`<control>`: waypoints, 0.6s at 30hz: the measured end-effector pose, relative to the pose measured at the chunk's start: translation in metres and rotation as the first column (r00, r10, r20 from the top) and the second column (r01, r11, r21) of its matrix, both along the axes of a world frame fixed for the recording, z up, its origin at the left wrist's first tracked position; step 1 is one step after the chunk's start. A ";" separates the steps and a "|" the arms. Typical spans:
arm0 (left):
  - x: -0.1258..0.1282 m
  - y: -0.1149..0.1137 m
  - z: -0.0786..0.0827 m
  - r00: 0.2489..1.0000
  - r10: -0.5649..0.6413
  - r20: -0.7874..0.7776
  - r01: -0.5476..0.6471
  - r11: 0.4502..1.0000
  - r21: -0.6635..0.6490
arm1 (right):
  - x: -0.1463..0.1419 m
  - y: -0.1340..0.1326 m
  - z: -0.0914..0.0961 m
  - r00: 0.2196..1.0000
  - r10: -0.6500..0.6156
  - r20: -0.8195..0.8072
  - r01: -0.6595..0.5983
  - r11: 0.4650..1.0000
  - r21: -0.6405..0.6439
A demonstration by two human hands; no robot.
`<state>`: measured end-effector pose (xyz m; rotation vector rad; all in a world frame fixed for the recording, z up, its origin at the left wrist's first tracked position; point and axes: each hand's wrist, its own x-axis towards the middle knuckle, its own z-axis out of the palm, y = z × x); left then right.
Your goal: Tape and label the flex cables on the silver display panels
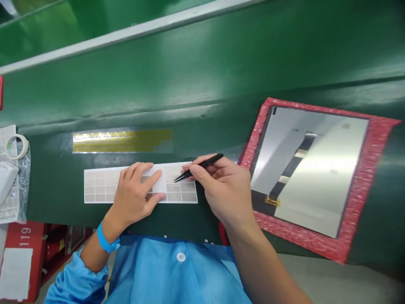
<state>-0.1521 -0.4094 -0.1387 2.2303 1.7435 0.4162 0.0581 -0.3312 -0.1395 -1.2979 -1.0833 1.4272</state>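
Observation:
My right hand [221,181] grips black tweezers [202,166] like a pen, their tips just over the right part of a white sheet [98,185] of greyish rectangular stickers. Spread across that sheet's middle lies my left hand [136,190], fingers apart and pressing flat. Thumb and fingertips rest by a blank white patch [160,181] on the sheet, partly covered by the hand. Whether the tweezer tips touch a sticker I cannot tell.
Behind the sheet lies a clear strip with yellow pieces [123,141]. On the right, a display panel [319,169] with a flex cable [291,169] rests on pink bubble wrap [363,190]. A tape roll [17,146] and plastic-wrapped sheets [22,190] are at left.

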 end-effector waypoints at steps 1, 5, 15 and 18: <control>0.001 0.001 0.001 1.000 -0.007 -0.002 0.007 1.000 -0.014 | -0.002 0.003 -0.002 1.000 -0.001 0.022 0.001 1.000 0.006; 0.002 0.003 0.004 0.999 -0.025 -0.039 0.022 0.998 -0.065 | -0.001 0.014 -0.004 0.996 -0.032 0.088 0.031 0.999 0.015; 0.006 0.006 0.006 0.998 -0.044 -0.045 0.041 0.996 -0.076 | 0.006 0.021 0.000 0.987 0.000 0.163 -0.001 1.000 0.007; 0.006 0.006 0.006 0.998 -0.047 -0.047 0.043 0.996 -0.079 | 0.007 0.023 0.001 0.985 0.022 0.171 -0.021 1.000 -0.004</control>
